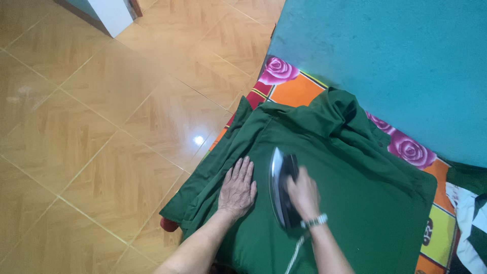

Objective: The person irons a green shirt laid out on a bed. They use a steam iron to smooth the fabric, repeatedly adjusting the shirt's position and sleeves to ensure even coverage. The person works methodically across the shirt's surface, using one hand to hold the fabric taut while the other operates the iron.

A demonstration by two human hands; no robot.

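Head view: near the lower middle of the padded ironing surface, a dark green garment [350,203] lay spread flat, its collar end bunched toward the far edge, next to the teal mat [395,61]. One electric iron [282,187] stood on the cloth, its long axis running roughly from the near edge to the far edge, pointed tip away from the person. The right hand [303,195] was wrapped around the iron's handle, fingers curled closed on it, a watch at the wrist [314,221]; a pale cord [296,253] trailed toward the near edge. The left hand [237,189] lay flat on the cloth just left of the iron, palm down, fingers extended and slightly spread, gripping nothing. The right hand was thus the one on the iron, the left just beside it but apart. Count: one iron, one green garment, two hands, one rose-patterned cover [299,89] beneath, tiled floor [101,127] to the left
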